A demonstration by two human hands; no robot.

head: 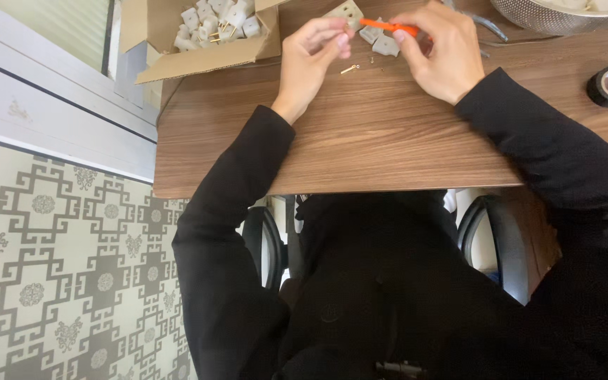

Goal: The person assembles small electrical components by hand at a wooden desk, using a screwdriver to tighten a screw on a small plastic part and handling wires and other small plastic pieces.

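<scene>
We've got the left hand (pixel 312 60) pinched shut on a small white plug piece (pixel 347 13) & the right hand (pixel 436 51) closed round an orange screwdriver (pixel 387 27), tip at that piece, both low over the tabletop (pixel 388 141). Looks like the screw-driving step. A brass screw (pixel 350 69) lies just below the left fingers; more white parts in the cardboard box (pixel 205 35). Next move prob needs steady tip alignment w/ the piece held firm.
</scene>
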